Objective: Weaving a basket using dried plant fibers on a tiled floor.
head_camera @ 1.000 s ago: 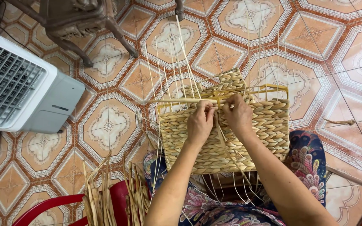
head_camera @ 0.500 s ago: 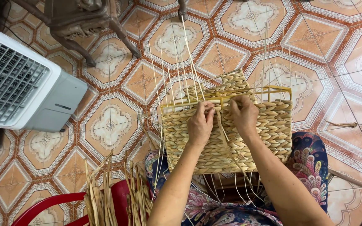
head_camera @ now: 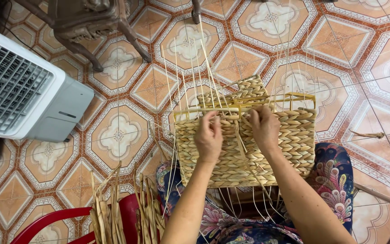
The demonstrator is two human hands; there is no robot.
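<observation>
a woven straw basket (head_camera: 249,149) rests on the person's lap, its near wall facing up. the left hand (head_camera: 208,138) and right hand (head_camera: 265,126) sit side by side at the far top edge, both curled narrow, fingers pinching a straw strand (head_camera: 240,142) against the yellow frame rod (head_camera: 213,110). the wall looks braided almost to the rim, so most of that side seems done; loose upright strands (head_camera: 190,68) fan out beyond the rim, unwoven and untrimmed. bundles of dry straw (head_camera: 127,212) lie on a red chair (head_camera: 50,221) near left, a white fan unit (head_camera: 23,95) far left.
</observation>
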